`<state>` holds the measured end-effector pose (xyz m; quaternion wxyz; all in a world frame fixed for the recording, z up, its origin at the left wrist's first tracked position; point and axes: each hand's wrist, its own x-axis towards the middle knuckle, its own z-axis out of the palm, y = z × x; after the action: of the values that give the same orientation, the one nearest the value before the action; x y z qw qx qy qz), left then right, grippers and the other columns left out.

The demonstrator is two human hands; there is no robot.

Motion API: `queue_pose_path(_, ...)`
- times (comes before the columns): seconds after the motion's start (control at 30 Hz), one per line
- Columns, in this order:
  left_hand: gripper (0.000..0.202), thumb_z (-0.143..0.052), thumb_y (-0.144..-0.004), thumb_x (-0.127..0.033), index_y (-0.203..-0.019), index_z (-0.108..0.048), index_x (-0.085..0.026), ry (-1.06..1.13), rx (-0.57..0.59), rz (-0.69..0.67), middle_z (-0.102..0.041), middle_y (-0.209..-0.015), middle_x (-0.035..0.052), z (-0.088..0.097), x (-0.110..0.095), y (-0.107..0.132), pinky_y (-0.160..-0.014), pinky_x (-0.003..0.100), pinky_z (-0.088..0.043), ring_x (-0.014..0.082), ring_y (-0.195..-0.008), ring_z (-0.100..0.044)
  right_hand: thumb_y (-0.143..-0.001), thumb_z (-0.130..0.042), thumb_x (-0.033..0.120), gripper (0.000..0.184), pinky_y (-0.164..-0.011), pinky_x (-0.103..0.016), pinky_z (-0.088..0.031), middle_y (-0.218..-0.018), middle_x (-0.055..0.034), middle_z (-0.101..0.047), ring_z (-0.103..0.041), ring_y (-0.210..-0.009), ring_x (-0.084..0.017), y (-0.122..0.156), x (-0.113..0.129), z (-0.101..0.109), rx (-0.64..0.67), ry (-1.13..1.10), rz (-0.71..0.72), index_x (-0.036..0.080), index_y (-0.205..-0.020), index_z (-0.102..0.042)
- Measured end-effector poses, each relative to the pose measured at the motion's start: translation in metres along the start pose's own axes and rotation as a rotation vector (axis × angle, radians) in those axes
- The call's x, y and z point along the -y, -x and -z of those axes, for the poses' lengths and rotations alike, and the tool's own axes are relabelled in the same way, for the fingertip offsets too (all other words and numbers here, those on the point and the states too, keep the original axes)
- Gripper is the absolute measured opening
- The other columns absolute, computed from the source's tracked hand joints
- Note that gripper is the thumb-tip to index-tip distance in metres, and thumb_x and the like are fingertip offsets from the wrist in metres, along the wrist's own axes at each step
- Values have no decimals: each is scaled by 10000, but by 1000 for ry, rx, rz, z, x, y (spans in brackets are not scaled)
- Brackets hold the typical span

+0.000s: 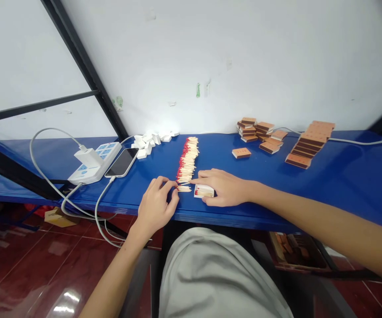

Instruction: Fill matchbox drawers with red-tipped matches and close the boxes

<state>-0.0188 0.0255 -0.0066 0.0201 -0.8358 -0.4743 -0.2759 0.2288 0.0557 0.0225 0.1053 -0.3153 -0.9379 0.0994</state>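
Observation:
A long row of red-headed matches point(188, 161) lies on the blue table, heads to the left. At its near end a small bunch of matches point(184, 188) sits slightly apart. My left hand point(156, 202) has its thumb and index fingertips closed at the head ends of that bunch. My right hand point(225, 187) grips a small white matchbox tray point(198, 187) between its thumb and curled fingers. Several matches lie inside the tray. The right index finger stretches left to the stick ends at the row's near end.
White matchbox trays point(149, 142) are heaped at the back left. Brown matchbox sleeves point(247, 129) are piled at the back right, with a stacked row of sleeves point(310, 143) further right. A phone point(122, 162), a power strip point(109, 154) and white cables occupy the left.

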Motion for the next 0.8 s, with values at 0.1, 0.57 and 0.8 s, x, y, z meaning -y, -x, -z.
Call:
queue_pose_path(0.1, 276, -427, -997, -287, -1046, -674, -174, 7, -3, 4, -608, -1053, 100, -1, 0, 0, -908, 426, -492, 258, -992, -580, -869, -587, 321, 556, -878, -447, -452, -1100, -137, -619, -607, -932, -286, 0, 0, 0, 2, -12, -5, 147, -1396, -567)
queue_pose_path(0.57, 322, -434, -1006, -313, -1132, -695, -175, -15, -2, -16, -611, -1081, 95, -3, 2, 1, -882, 410, -490, 247, -976, -571, -861, -592, 329, 559, -865, -430, -446, -1088, -134, -619, -597, -920, -277, 0, 1, 0, -8, -9, 22, 147, -1390, -571)
queue_pose_path(0.8, 347, -427, -1013, -318, -1180, -701, -188, -28, 27, -28, -617, -1098, 93, -1, 1, 0, -874, 418, -487, 244, -952, -558, -866, -586, 325, 522, -850, -425, -444, -1056, -128, -616, -591, -880, -264, 1, 1, -1, -1, -8, 28, 143, -1355, -599)
